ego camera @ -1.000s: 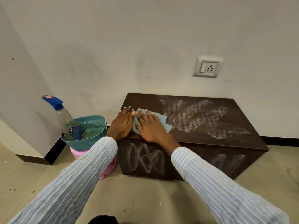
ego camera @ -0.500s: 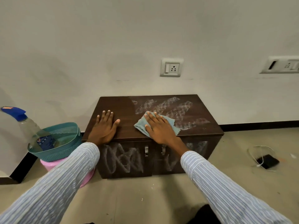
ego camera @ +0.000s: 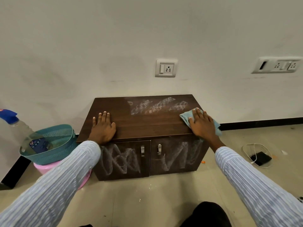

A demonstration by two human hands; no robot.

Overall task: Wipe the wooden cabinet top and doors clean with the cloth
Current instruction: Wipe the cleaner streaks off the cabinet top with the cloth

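Observation:
A low dark wooden cabinet [ego camera: 147, 123] stands against the wall. White chalky smears [ego camera: 157, 105] cover the back right of its top, and more cover both doors [ego camera: 124, 159]. My right hand [ego camera: 201, 123] lies flat on a light blue cloth [ego camera: 186, 116] at the top's right front corner, and part of the cloth hangs over the right edge. My left hand [ego camera: 102, 126] rests flat on the top's left front, fingers spread, holding nothing.
A teal basket [ego camera: 54, 145] with a spray bottle [ego camera: 21, 131] sits on a pink stool [ego camera: 49, 167] left of the cabinet. A black device with a white cable [ego camera: 260, 157] lies on the floor to the right. Wall sockets [ego camera: 166, 68] are above.
My right hand slid the cloth from the top's left front across to its right front corner, clearing the front smears. My left hand stayed planted; the view shifted left.

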